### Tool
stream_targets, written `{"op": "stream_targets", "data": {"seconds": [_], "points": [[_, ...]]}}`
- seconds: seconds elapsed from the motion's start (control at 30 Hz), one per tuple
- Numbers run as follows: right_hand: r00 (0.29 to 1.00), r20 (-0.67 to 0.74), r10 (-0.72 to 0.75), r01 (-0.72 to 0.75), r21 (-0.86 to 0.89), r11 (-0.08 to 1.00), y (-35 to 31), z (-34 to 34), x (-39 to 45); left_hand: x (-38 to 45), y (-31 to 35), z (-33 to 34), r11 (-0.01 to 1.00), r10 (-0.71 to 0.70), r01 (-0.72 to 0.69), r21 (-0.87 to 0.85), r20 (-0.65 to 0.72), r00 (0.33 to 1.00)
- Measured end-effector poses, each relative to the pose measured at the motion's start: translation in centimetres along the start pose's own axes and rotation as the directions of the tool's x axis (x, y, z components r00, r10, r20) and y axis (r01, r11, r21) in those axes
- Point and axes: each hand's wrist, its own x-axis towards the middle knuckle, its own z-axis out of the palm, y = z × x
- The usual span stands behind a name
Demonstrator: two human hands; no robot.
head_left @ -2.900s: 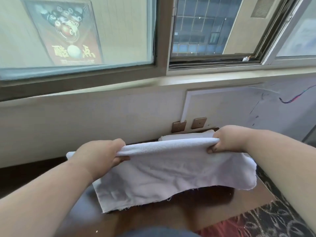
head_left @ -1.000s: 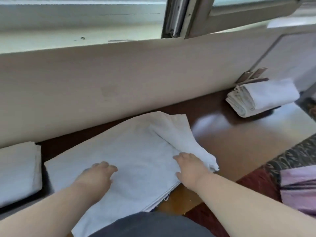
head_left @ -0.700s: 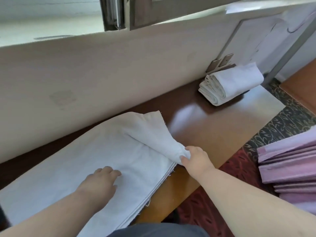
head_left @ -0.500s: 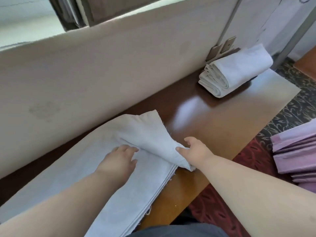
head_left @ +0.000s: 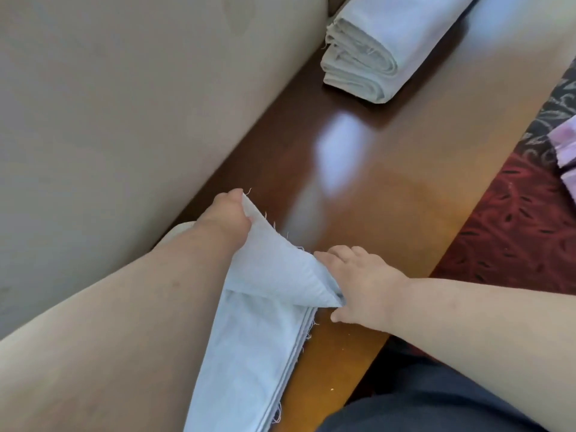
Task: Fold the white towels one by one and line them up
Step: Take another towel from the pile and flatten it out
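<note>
The left hand point(head_left: 229, 218) pinches the far corner of the towel's point(head_left: 274, 275) turned-up end, a narrow grip with the frayed edge showing just past the fingers, while the right hand point(head_left: 358, 283) holds the near corner of the same flap where it peaks over the stacked layers; its thumb lies low against the worktop point(head_left: 389, 188) and the fingers curl over the cloth. The towel is a long, already doubled strip running from the near left toward the middle of the brown wooden worktop, close beside the pale wall point(head_left: 124, 104), and its right end is lifted between the two hands. The step in hand looks like the next fold, carrying this end back over the strip toward the left. To do it well, both corners should travel together at the same height, so the flap lands square on the layers below and the long edges match; the loose threads along the near edge are a fair guide for lining up. A flat press along the new crease would help it hold. Far right on the worktop, well apart from the hands, sits a pile of folded towels point(head_left: 374, 48). Patterned red carpet point(head_left: 514, 229) lies to the right.
</note>
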Motion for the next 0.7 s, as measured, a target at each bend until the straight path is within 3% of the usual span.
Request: {"op": "stream_targets", "data": {"seconds": [0.13, 0.23, 0.33, 0.43, 0.47, 0.53, 0.6, 0.63, 0.7], "points": [[0.988, -0.147, 0.041, 0.005, 0.300, 0.954, 0.3, 0.0, 0.5, 1.3, 1.2, 0.4, 0.997, -0.068, 0.068, 0.039, -0.014, 0.998], [0.995, -0.026, 0.094, -0.068, 0.508, 0.858, 1.4, -0.5, 0.0, 0.6, 0.7, 0.5, 0.999, -0.030, 0.028, -0.019, -0.153, 0.988], [0.957, 0.226, 0.180, -0.289, 0.750, 0.595, 2.3, -0.9, -0.6, -0.4, 0.4, 0.2, 0.952, 0.005, -0.117, -0.284, -0.366, 0.930], [0.876, 0.466, 0.128, -0.483, 0.837, 0.259, 4.1, -1.9, -1.3, 0.2, 1.4, -1.1, 0.920, 0.041, -0.199, -0.337, -0.423, 0.905], [0.870, 0.484, 0.091, -0.492, 0.842, 0.223, 4.8, -2.2, -1.6, 0.6, 1.8, -1.4, 0.922, 0.046, -0.200, -0.331, -0.419, 0.907], [0.880, 0.464, 0.101, -0.472, 0.830, 0.299, 5.5, -2.7, -2.1, 1.5, 2.3, -1.4, 0.923, 0.028, -0.182, -0.339, -0.411, 0.911], [0.904, 0.361, 0.228, -0.427, 0.762, 0.487, 5.1, -2.3, -2.1, 2.3, 2.4, -1.1, 0.921, -0.006, -0.152, -0.358, -0.405, 0.914], [0.913, 0.281, 0.297, -0.401, 0.757, 0.516, 4.8, -1.8, -1.9, 2.5, 2.5, -0.9, 0.919, -0.024, -0.138, -0.369, -0.404, 0.915], [0.887, 0.252, 0.387, -0.403, 0.831, 0.384, 4.4, -1.0, -1.6, 2.7, 2.6, -0.7, 0.908, -0.060, -0.121, -0.401, -0.409, 0.911]]}}
